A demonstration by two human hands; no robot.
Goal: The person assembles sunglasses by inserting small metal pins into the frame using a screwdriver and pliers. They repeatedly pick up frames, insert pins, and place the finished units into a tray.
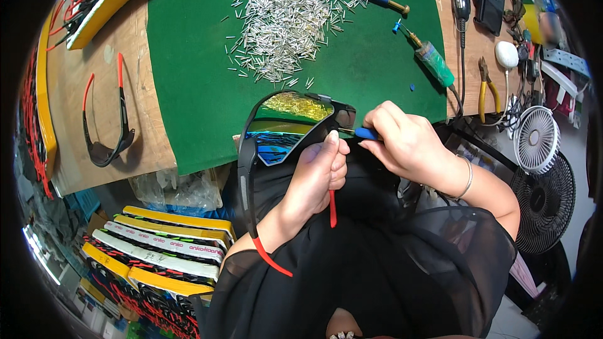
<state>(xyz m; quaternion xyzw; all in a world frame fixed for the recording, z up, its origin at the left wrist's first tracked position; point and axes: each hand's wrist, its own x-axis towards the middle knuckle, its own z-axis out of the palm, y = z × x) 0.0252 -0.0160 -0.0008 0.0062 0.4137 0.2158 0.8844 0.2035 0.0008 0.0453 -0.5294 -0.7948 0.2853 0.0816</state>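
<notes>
left hand (317, 169) is pinching the sunglasses (286, 129) steady while right hand (405, 141), at three o'clock, is gripping a blue-handled screwdriver (364, 133) into the hinge.

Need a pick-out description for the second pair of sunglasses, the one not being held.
Start at the green mat covering the middle of the wooden workbench, then move off its left edge onto bare wood. There lies a dark wraparound pair of sunglasses with orange temple tips, untouched. Unlike the mirrored-lens pair in the left hand, it lies alone, away from both hands.
</notes>
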